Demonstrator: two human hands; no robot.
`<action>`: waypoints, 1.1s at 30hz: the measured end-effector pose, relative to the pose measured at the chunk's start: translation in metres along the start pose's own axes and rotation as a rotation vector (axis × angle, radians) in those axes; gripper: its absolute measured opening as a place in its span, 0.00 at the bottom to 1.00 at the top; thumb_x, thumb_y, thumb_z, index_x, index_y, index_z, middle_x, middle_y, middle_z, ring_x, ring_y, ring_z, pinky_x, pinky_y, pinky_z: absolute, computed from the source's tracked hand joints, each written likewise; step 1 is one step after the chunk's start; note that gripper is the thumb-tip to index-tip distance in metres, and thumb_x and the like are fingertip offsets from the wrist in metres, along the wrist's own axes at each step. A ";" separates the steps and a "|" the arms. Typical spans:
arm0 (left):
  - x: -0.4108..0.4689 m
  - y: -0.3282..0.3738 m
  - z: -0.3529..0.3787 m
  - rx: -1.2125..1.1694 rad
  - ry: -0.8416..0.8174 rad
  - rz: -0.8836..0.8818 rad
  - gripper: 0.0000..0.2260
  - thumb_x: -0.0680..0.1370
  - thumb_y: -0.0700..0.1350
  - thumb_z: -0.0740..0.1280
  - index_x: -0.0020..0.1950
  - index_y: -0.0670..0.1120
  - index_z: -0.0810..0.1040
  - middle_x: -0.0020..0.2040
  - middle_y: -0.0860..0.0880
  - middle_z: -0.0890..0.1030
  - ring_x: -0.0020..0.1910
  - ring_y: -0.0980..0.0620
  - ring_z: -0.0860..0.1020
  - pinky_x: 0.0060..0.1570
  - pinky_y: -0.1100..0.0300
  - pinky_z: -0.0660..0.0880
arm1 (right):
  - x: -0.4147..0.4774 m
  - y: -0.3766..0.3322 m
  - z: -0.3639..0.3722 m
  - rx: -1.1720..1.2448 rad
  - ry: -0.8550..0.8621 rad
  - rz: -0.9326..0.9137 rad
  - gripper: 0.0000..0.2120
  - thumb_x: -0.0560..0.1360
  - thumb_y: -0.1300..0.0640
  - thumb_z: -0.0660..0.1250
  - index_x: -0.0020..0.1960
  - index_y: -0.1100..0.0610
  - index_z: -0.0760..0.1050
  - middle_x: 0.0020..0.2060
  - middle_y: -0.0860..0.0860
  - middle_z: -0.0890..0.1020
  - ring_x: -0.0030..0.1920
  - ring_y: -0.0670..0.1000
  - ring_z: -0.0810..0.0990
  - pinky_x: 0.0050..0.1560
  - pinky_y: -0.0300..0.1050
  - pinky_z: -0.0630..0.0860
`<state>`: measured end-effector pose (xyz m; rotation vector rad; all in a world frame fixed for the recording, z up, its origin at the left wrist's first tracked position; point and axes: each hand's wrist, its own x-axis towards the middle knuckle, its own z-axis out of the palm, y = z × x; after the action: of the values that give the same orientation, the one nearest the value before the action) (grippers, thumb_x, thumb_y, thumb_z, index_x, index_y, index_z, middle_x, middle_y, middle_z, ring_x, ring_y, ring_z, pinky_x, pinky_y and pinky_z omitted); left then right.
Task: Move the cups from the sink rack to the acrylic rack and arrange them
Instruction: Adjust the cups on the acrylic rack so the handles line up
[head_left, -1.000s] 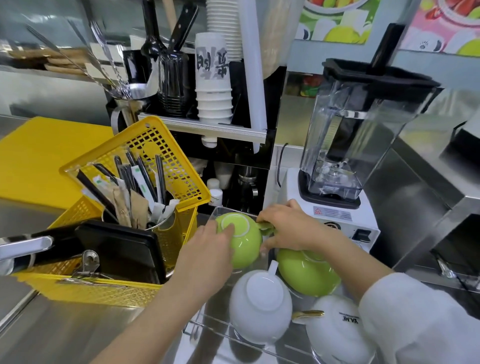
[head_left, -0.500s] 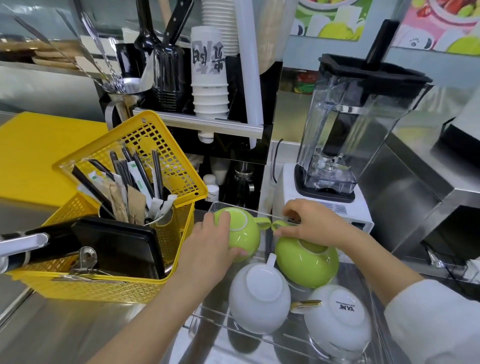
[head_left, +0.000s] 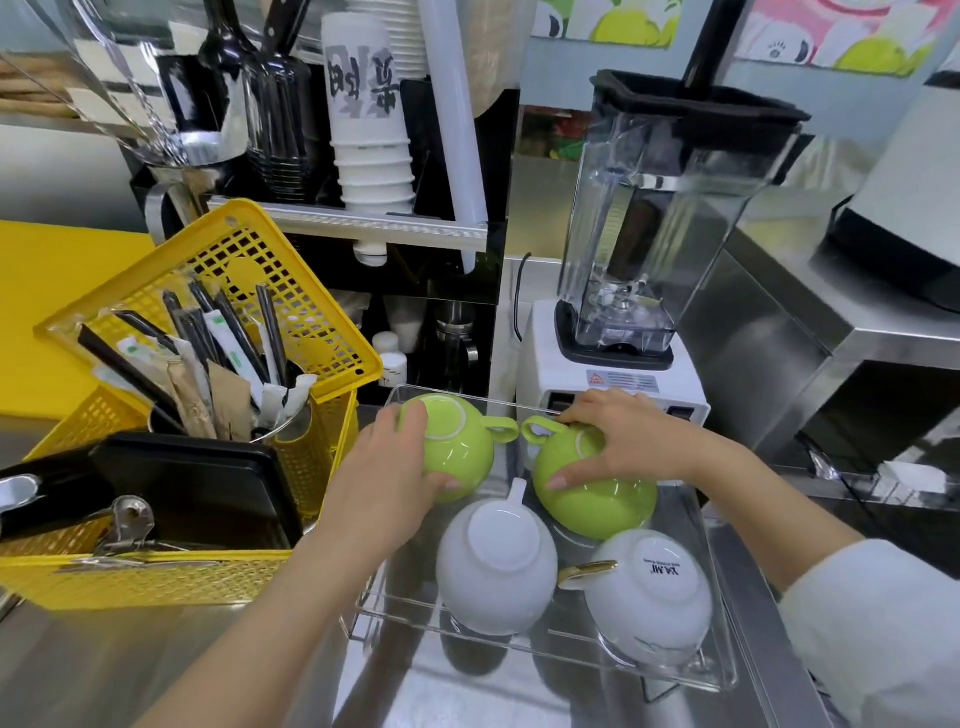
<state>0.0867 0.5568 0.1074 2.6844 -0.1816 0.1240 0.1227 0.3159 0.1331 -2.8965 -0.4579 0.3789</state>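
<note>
A clear acrylic rack (head_left: 540, 657) on the steel counter carries several upside-down cups. My left hand (head_left: 387, 480) grips the back-left green cup (head_left: 460, 447), whose handle points right. My right hand (head_left: 626, 441) lies over the back-right green cup (head_left: 597, 499), fingers wrapped on its base and side; its handle points left, close to the other handle. In front stand two white cups: one (head_left: 496, 569) with its handle pointing back, one (head_left: 649, 597) with a gold handle and printed base.
A yellow basket (head_left: 291, 467) with a cutlery holder and a black tray stands directly left of the rack. A blender (head_left: 631, 291) sits right behind it. A shelf with stacked paper cups (head_left: 371, 130) hangs above at the back.
My right hand slid from the left green cup's handle onto the right green cup and now holds it. The left hand stays on the left green cup.
</note>
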 end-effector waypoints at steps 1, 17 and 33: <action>0.000 -0.001 -0.001 -0.009 -0.004 0.011 0.24 0.71 0.51 0.71 0.59 0.45 0.64 0.65 0.45 0.68 0.59 0.42 0.70 0.50 0.52 0.68 | -0.001 0.001 0.000 0.015 -0.001 0.000 0.40 0.61 0.31 0.67 0.68 0.48 0.64 0.63 0.47 0.69 0.64 0.51 0.63 0.63 0.48 0.58; 0.014 -0.021 -0.016 -0.017 -0.231 0.185 0.26 0.73 0.48 0.69 0.66 0.46 0.61 0.69 0.47 0.64 0.65 0.47 0.65 0.57 0.55 0.65 | -0.003 0.016 0.002 0.086 -0.003 -0.011 0.41 0.60 0.31 0.68 0.67 0.46 0.64 0.59 0.44 0.68 0.56 0.44 0.61 0.58 0.43 0.60; 0.007 -0.007 -0.031 -0.233 0.065 0.206 0.22 0.75 0.53 0.65 0.67 0.50 0.67 0.66 0.52 0.69 0.66 0.53 0.65 0.60 0.61 0.61 | -0.020 0.026 -0.011 0.302 -0.039 0.033 0.36 0.62 0.38 0.72 0.66 0.43 0.64 0.62 0.41 0.69 0.63 0.46 0.68 0.60 0.40 0.64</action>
<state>0.0930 0.5754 0.1334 2.4208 -0.4250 0.2382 0.1147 0.2839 0.1419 -2.6102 -0.3262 0.4658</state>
